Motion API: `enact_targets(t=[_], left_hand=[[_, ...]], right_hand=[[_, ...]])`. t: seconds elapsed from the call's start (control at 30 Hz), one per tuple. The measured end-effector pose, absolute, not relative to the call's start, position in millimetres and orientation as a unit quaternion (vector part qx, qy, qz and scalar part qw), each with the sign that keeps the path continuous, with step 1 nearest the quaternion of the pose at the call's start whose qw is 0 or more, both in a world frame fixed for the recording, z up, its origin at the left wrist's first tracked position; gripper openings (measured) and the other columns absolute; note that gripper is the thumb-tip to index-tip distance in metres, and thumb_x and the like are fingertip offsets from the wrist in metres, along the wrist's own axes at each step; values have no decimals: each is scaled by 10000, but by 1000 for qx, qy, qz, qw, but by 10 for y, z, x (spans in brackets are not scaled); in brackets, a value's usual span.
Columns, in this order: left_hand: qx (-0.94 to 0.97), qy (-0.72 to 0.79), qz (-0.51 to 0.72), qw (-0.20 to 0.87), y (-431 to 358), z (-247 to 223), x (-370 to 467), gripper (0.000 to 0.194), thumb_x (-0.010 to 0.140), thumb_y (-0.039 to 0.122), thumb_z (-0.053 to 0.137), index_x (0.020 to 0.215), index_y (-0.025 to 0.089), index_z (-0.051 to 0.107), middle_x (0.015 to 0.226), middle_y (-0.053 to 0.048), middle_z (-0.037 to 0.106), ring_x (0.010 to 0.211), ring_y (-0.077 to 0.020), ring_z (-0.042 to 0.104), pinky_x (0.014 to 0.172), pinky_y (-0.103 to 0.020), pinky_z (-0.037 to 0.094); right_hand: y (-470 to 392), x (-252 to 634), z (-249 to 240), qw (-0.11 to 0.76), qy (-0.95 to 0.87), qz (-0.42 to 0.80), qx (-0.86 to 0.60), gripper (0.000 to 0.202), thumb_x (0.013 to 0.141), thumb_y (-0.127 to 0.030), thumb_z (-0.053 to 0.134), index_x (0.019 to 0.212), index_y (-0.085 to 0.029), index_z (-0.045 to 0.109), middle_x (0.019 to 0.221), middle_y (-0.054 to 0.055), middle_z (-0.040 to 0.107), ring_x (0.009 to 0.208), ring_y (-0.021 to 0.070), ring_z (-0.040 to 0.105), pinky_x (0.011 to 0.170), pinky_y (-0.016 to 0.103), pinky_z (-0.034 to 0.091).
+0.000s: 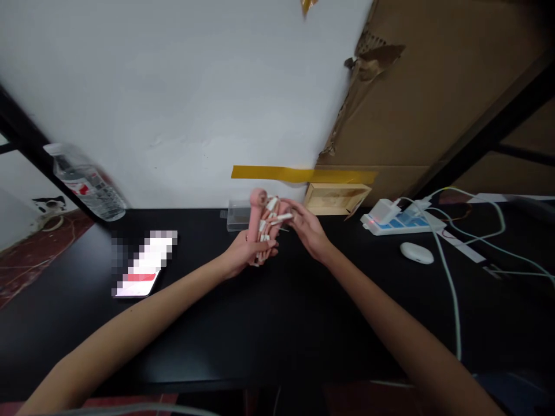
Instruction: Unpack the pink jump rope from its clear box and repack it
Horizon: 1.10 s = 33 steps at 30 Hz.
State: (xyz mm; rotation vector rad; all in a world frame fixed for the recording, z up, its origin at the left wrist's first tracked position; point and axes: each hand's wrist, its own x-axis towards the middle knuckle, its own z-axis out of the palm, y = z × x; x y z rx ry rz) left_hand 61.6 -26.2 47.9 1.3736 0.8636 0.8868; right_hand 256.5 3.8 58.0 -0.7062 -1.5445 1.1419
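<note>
A pink bundle (255,224) with several short white pieces is held up above the desk, near the middle of the view. A round pink end with a dark hollow tops its left side; I cannot make out its exact kind. My left hand (243,251) is closed around the lower left of the bundle, thumb across the front. At the upper right, my right hand (310,231) has its bent fingers closed on the bundle's edge, beside a white piece that sticks out. The bundle hides part of the right fingertips. Behind it stands a clear plastic box (237,215) on the desk.
On the black desk (269,335), a lit phone (145,266) lies left and a clear bottle (89,182) leans beyond it. A wooden tray (336,198) stands behind my right hand. Rightward are a power strip (401,224), a white case (417,253) and loose cables (451,289).
</note>
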Motion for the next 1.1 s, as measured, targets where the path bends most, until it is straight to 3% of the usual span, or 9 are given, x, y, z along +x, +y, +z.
enact_targets(t=[0.07, 0.13, 0.2, 0.33, 0.47, 0.73, 0.97, 1.1], left_hand=[[498, 321, 375, 713, -286, 527, 623, 346, 820, 381, 700, 1038, 117, 650, 1049, -170, 729, 1031, -319, 708, 937, -507, 554], [445, 285, 364, 767, -304, 569, 610, 291, 845, 327, 663, 1039, 111, 656, 1113, -180, 723, 1126, -326, 678, 1039, -526, 498], [419, 269, 335, 800, -320, 608, 584, 262, 870, 291, 616, 1047, 104, 659, 1187, -191, 704, 1214, -343, 631, 1083, -550, 455], [380, 229, 261, 857, -351, 640, 541, 275, 876, 231, 553, 1107, 118, 651, 1315, -183, 647, 1323, -378, 537, 1047, -633, 444], [351, 186, 227, 889, -355, 551, 551, 281, 862, 228, 553, 1093, 121, 671, 1250, -162, 687, 1273, -381, 580, 1041, -632, 428], [273, 142, 257, 916, -260, 371, 538, 399, 854, 320, 593, 1117, 40, 698, 1112, -218, 726, 1110, -345, 677, 1059, -525, 407], [254, 72, 255, 930, -254, 385, 511, 577, 831, 490, 540, 1157, 37, 687, 1126, -230, 713, 1121, -383, 661, 1045, -533, 391], [253, 90, 287, 920, -246, 327, 518, 590, 811, 454, 569, 1174, 0, 671, 1104, -235, 711, 1080, -355, 674, 997, -470, 438]], right_hand=[[195, 2421, 636, 473, -616, 568, -272, 618, 832, -739, 559, 1211, -252, 600, 1115, 81, 717, 1042, 295, 688, 820, 425, 599], [322, 2273, 669, 408, -590, 650, -252, 664, 818, -778, 512, 1182, -234, 618, 975, 81, 737, 879, 295, 716, 619, 391, 604], [396, 2146, 684, 384, -564, 700, -211, 701, 798, -792, 497, 1205, -233, 609, 981, 87, 745, 865, 301, 722, 563, 377, 594], [393, 2011, 672, 390, -521, 745, -146, 711, 751, -744, 560, 1288, -278, 555, 1135, 74, 738, 986, 309, 721, 700, 437, 625], [350, 2009, 600, 394, -475, 773, -147, 708, 721, -687, 598, 1270, -242, 555, 1150, 98, 740, 984, 317, 728, 792, 494, 618], [390, 2019, 509, 398, -407, 811, -136, 449, 867, -492, 539, 1185, -176, 569, 1042, 138, 759, 966, 312, 737, 836, 522, 607], [354, 2067, 511, 414, -409, 804, -122, 377, 924, -392, 544, 1232, -180, 585, 1049, 89, 764, 913, 232, 750, 797, 389, 635], [285, 2042, 523, 388, -405, 820, -112, 345, 945, -342, 547, 1260, -209, 595, 1126, 76, 755, 951, 202, 739, 799, 326, 632]])
